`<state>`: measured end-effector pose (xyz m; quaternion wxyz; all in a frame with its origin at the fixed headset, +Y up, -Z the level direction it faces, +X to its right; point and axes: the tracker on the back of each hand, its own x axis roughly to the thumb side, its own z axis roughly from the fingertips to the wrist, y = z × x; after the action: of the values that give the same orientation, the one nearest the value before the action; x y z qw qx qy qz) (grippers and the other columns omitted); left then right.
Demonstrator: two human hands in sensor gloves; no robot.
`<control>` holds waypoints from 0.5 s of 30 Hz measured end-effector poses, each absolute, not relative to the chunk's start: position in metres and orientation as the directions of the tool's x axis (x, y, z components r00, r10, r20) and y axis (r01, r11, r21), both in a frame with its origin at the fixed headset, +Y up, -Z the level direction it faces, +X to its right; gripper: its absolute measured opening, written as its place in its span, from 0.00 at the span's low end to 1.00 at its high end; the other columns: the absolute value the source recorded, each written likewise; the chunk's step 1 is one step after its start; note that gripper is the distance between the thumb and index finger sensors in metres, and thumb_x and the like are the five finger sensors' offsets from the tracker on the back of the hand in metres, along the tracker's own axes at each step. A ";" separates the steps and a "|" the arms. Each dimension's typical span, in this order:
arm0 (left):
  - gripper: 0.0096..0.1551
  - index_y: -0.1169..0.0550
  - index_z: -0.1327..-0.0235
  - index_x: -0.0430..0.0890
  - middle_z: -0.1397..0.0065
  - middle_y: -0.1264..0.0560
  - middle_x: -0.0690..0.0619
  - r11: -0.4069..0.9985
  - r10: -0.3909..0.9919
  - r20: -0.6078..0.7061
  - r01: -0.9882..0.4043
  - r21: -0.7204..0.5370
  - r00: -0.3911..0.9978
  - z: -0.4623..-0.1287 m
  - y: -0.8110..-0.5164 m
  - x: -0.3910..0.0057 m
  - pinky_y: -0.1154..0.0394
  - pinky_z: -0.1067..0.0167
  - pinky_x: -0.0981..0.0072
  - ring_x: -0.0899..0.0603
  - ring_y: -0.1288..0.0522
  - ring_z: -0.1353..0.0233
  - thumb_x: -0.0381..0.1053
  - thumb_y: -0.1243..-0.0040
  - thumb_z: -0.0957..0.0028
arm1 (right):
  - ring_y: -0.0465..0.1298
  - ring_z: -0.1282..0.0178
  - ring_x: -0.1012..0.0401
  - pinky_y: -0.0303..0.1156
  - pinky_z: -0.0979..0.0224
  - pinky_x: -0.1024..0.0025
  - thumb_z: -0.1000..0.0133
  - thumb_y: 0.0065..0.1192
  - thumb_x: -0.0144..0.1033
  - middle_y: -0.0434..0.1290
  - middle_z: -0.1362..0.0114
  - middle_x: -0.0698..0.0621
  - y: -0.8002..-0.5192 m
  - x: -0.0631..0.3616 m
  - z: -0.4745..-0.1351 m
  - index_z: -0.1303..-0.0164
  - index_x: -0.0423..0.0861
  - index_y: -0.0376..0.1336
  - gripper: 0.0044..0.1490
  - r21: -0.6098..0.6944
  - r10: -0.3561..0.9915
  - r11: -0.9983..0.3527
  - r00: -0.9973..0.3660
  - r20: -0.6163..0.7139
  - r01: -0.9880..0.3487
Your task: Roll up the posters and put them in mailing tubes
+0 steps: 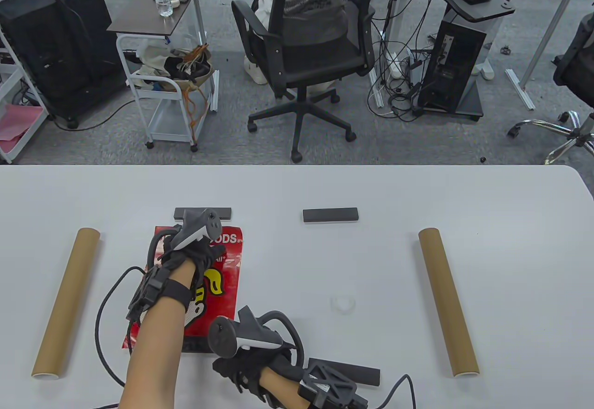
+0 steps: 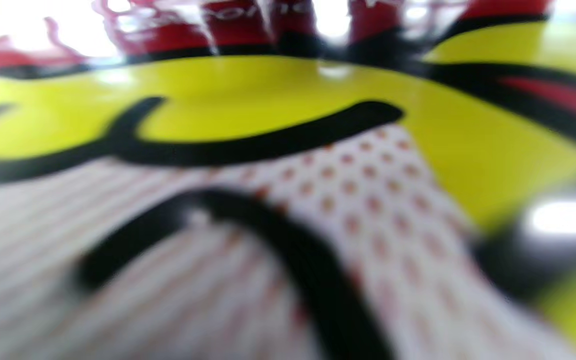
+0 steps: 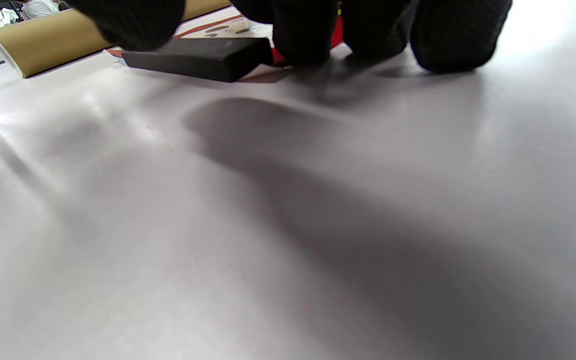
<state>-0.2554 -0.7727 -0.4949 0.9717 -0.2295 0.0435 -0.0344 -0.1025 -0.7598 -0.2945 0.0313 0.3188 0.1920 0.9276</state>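
Poster [image 1: 227, 270], red with yellow and white comic print, lay on the white tabletop [image 1: 297, 186] left of the middle, its long side running away from the person; much of it was covered by the left arm, and how far it was rolled I could not tell. The left hand [image 1: 185, 246] rested on the upper part of the poster, with the tracker on its back; its grip was hidden under the glove and tracker in the table view, and the left wrist view showed only the blurred print very close, so I could not tell if the fingers were flat or curled. The right hand [image 1: 250, 362] was low at the near edge, just below the bottom of the poster; in the right wrist view its fingertips [image 3: 300, 47] pointed down and touched the tabletop beside a black bar [image 3: 198, 57] that lay at the poster's near edge; they held nothing, and the fingers looked bent but relaxed, not clamped. One tube [image 1: 67, 302] of brown card lay well to the left of the poster, and a second tube [image 1: 448, 300] lay well to the right; both were apart from the hands. Two more black bars lay farther back: one [image 1: 178, 214] touching the far edge of the poster, partly behind the left tracker; the other [image 1: 330, 214] alone near the middle. A fourth bar [image 1: 366, 374] lay by the right wrist.
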 end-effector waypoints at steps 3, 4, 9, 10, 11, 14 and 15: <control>0.53 0.65 0.25 0.59 0.17 0.64 0.41 0.892 -0.107 0.010 0.101 -0.441 0.994 -0.469 -0.758 -0.258 0.41 0.27 0.33 0.29 0.52 0.16 0.73 0.57 0.53 | 0.60 0.26 0.40 0.65 0.32 0.40 0.48 0.58 0.53 0.62 0.25 0.43 -0.759 -0.105 -0.296 0.27 0.44 0.47 0.45 0.353 0.174 -0.934 -0.800 0.574 0.051; 0.52 0.63 0.24 0.58 0.17 0.64 0.40 0.883 -0.122 0.028 0.122 -0.453 0.992 -0.456 -0.752 -0.261 0.41 0.27 0.32 0.28 0.52 0.16 0.73 0.57 0.53 | 0.61 0.27 0.40 0.66 0.33 0.41 0.48 0.58 0.53 0.63 0.26 0.43 -0.759 -0.108 -0.297 0.27 0.45 0.48 0.44 0.333 0.164 -0.942 -0.804 0.571 0.044; 0.46 0.51 0.20 0.59 0.14 0.54 0.40 0.793 -0.058 0.050 0.076 -0.604 0.997 -0.396 -0.748 -0.273 0.40 0.27 0.31 0.26 0.48 0.17 0.71 0.55 0.51 | 0.63 0.33 0.39 0.68 0.36 0.42 0.49 0.58 0.56 0.63 0.31 0.41 -0.767 -0.121 -0.294 0.28 0.45 0.50 0.45 0.207 0.063 -0.976 -0.829 0.556 0.064; 0.45 0.49 0.19 0.61 0.14 0.54 0.40 0.759 -0.039 0.035 0.052 -0.649 0.999 -0.383 -0.751 -0.277 0.41 0.27 0.31 0.25 0.49 0.17 0.70 0.55 0.50 | 0.63 0.33 0.41 0.67 0.36 0.42 0.49 0.58 0.57 0.62 0.31 0.42 -0.770 -0.125 -0.292 0.28 0.46 0.51 0.44 0.177 0.004 -0.978 -0.840 0.543 0.110; 0.44 0.47 0.19 0.61 0.14 0.54 0.40 0.742 -0.027 0.033 0.042 -0.669 0.999 -0.377 -0.754 -0.279 0.41 0.27 0.31 0.25 0.49 0.17 0.70 0.56 0.50 | 0.63 0.34 0.42 0.67 0.36 0.43 0.49 0.58 0.56 0.61 0.32 0.43 -0.771 -0.128 -0.291 0.29 0.49 0.52 0.42 0.147 -0.038 -0.980 -0.846 0.532 0.136; 0.43 0.52 0.22 0.65 0.15 0.60 0.42 0.733 0.012 -0.003 -0.011 -0.680 1.000 -0.364 -0.766 -0.287 0.38 0.28 0.34 0.24 0.50 0.18 0.71 0.56 0.50 | 0.64 0.34 0.40 0.68 0.36 0.43 0.49 0.58 0.53 0.60 0.33 0.41 -0.773 -0.136 -0.287 0.30 0.51 0.53 0.38 0.107 -0.104 -0.977 -0.849 0.517 0.185; 0.43 0.51 0.22 0.65 0.15 0.58 0.42 0.761 0.027 0.000 -0.020 -0.649 1.000 -0.362 -0.766 -0.288 0.37 0.29 0.35 0.24 0.49 0.19 0.71 0.56 0.50 | 0.64 0.34 0.39 0.68 0.36 0.41 0.49 0.59 0.52 0.61 0.32 0.40 -0.772 -0.136 -0.286 0.31 0.49 0.54 0.38 0.106 -0.095 -0.979 -0.853 0.514 0.173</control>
<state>-0.2875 -0.7661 -0.3619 0.9383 -0.3457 -0.0048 0.0125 -0.1362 -0.7724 -0.2857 -0.0700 0.2623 0.0742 0.9596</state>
